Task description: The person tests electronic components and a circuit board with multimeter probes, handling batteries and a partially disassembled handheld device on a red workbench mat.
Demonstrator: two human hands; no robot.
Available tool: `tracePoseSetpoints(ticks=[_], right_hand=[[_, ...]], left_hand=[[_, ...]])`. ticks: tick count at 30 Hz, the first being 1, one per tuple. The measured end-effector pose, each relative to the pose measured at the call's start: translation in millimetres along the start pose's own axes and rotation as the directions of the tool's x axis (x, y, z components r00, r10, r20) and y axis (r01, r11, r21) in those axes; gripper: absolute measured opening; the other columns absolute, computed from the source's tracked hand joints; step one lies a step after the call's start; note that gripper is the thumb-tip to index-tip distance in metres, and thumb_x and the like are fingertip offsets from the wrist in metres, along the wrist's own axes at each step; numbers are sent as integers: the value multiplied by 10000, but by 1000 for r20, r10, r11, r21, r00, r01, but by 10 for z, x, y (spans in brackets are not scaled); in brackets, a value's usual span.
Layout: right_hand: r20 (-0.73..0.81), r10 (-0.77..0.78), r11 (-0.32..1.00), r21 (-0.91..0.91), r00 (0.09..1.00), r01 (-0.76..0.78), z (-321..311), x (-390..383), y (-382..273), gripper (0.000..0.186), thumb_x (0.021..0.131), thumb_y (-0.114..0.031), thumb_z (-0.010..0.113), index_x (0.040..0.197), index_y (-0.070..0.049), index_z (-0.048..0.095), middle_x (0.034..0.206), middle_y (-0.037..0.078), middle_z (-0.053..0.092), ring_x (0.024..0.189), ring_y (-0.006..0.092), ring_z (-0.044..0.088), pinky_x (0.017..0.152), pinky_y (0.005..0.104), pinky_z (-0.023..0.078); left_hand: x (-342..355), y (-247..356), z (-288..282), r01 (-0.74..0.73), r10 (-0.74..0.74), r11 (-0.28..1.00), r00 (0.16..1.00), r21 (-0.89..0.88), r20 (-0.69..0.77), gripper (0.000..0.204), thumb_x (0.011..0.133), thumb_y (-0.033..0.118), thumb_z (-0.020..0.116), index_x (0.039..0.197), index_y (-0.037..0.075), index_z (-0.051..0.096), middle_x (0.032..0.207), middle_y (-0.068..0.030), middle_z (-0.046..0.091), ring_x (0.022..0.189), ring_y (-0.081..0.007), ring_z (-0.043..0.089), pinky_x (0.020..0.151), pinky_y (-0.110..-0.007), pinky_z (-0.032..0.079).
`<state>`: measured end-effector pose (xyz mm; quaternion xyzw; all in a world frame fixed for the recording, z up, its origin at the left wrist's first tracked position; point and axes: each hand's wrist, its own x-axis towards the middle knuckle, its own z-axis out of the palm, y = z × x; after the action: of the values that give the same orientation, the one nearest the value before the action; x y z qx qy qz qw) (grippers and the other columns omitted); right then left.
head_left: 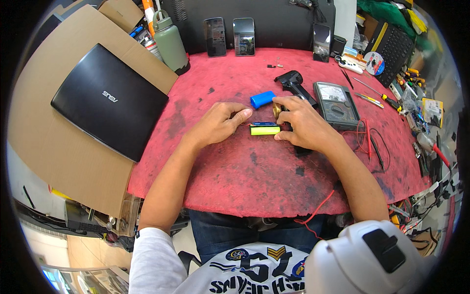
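In front of me lies a yellow-green cylindrical battery cell (265, 131), with a narrow dark blue strip (263, 123) along its far side. My right hand (306, 122) is closed at the cell's right end, thumb against it and fingers curled above. A round brass-coloured piece (277, 110) shows beside those fingers; whether they touch it I cannot tell. My left hand (223, 123) is closed, thumb and forefinger together near the strip's left end; what they pinch is hidden. Just beyond sits a blue-wrapped battery pack (262, 99). Behind my right hand lies a black pistol-shaped tool body (292, 81).
An analog multimeter (337, 105) stands to the right, its red and black leads (368, 139) trailing on the red mat (220, 186). At left, a black laptop (110, 100) rests on cardboard (34, 122). A green bottle (170, 44), phones (244, 37) and a screwdriver (391, 103) surround the work.
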<state>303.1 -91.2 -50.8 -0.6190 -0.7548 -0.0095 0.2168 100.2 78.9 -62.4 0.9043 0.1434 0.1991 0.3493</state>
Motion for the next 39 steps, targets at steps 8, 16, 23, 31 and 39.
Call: tracePoseSetpoints(ticks=[8,16,23,31,39], right_hand=[[-39,-29,999,-36,999,28,16,-9,-5,306,715,-247,861,859,-19,718,1354,161,557,1260,326,510,1061,438,392],[-57,-21,999,-32,998,19,72,-19,34,391,720,-245,858,1026,-38,728,1391,163,533,1296,343,488,1077,452,382],[-24,-38,996,-83,999,36,94,-26,36,396,737,-254,838,1057,-48,730,1441,180,492,1357,356,430,1107,487,348],[-11,-26,998,-59,1000,25,100,-28,61,349,743,-185,786,1058,-44,730,1454,192,476,1370,362,417,1118,486,335],[21,-24,998,-65,999,25,77,-10,54,371,749,-187,777,1086,-41,724,1465,199,467,1375,360,414,1122,486,330]], left_hand=[[-16,-14,-77,63,-57,996,995,-69,86,385,1014,311,573,908,-42,682,688,-106,614,646,-179,558,625,-388,448],[-35,105,-102,100,-89,994,980,-53,175,402,928,299,720,1153,-33,697,871,-79,691,806,-146,630,729,-318,501],[-63,101,21,-149,113,948,984,280,141,443,708,322,837,1044,46,749,829,-107,645,831,-275,617,779,-405,485],[-53,99,36,-137,109,956,987,260,122,397,697,296,816,1000,48,752,836,-121,646,853,-293,620,787,-415,486],[-54,78,3,-162,132,955,982,249,135,371,682,241,790,987,35,747,841,-125,649,828,-284,623,770,-405,498]])
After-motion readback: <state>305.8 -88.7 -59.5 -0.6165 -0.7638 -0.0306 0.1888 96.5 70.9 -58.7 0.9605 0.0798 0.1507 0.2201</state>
